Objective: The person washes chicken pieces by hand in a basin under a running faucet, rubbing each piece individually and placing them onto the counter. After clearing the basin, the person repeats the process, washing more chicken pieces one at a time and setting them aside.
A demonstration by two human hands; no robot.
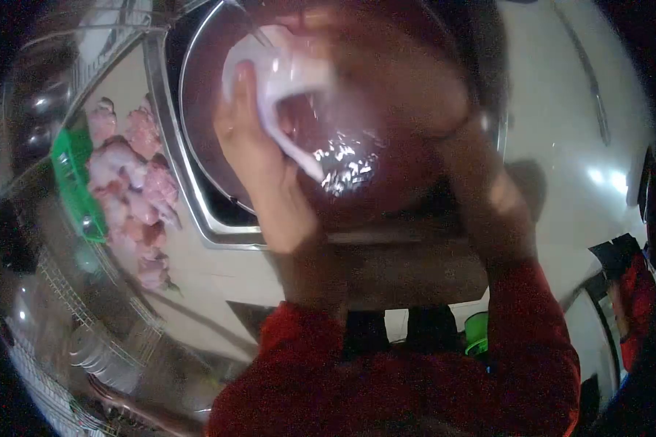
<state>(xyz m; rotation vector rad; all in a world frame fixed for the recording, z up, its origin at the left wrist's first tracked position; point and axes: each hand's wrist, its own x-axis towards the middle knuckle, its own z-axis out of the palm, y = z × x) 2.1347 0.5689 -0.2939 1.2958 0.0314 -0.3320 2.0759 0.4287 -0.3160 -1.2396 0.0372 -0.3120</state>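
Above a large round basin of reddish water, my left hand is wrapped round a pale, wet piece of meat, its thumb on top. A thin end of the piece hangs down to the right over the water. Thin water runs onto it from the top. On the right side of the piece, my right hand is smeared by motion, so its fingers cannot be made out. The basin sits in a metal-rimmed sink.
Several pink meat pieces lie on the left counter beside a green basket. A wire rack and a glass jar stand at lower left. A green bucket is on the floor.
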